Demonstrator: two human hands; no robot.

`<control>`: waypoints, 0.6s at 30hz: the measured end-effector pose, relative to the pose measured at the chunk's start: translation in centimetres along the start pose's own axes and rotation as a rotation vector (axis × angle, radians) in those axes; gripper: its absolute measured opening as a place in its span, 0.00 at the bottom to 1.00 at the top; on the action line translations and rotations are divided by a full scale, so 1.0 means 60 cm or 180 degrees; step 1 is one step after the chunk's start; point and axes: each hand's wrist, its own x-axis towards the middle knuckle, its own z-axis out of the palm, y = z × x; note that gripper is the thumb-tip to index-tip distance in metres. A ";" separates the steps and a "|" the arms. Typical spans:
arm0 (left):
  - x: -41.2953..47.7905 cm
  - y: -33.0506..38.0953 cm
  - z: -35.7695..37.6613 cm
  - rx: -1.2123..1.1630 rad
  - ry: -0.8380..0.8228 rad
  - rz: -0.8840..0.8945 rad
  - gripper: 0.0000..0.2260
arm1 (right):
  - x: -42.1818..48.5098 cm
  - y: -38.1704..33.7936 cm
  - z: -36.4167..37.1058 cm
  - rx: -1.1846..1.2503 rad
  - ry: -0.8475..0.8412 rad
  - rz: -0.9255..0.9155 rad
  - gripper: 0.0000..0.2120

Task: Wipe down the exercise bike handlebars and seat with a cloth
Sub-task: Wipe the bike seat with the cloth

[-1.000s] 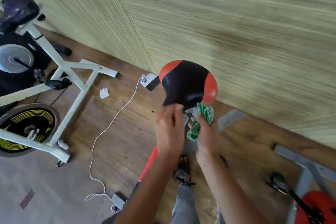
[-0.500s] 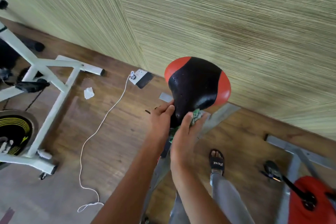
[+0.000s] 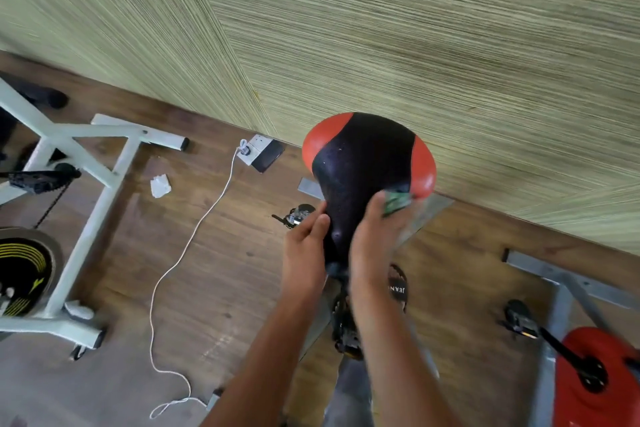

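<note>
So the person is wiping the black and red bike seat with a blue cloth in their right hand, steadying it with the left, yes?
Nearly. The cloth is green, not blue, as the head view shows. The rest holds: the right hand presses it on the black and red seat, and the left hand steadies the seat's narrow end.

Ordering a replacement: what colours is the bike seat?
Black seat with red rear corners, in the head view.

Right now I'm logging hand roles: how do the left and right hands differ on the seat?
The right hand presses a green cloth against the seat; the left hand has no cloth. The left hand lies along the seat's left edge near the nose; the right hand is on the right side, reaching further back. Both touch the seat.
</note>
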 end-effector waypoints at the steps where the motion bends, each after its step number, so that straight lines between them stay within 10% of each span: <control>1: 0.005 0.002 -0.004 -0.0047 -0.0011 0.0007 0.16 | -0.045 0.022 -0.006 -0.0208 -0.0296 -0.0287 0.36; 5: 0.018 0.010 -0.017 -0.0103 -0.0071 -0.0124 0.15 | -0.115 0.079 -0.024 -0.0448 -0.0662 -0.1139 0.34; 12: -0.007 -0.001 0.002 -0.0725 -0.0191 -0.0561 0.16 | 0.110 -0.041 -0.009 -0.0256 0.0473 -0.0583 0.28; 18: -0.005 -0.016 0.006 -0.1082 -0.0394 -0.0591 0.20 | 0.074 -0.038 -0.019 -0.0746 -0.0181 -0.0865 0.29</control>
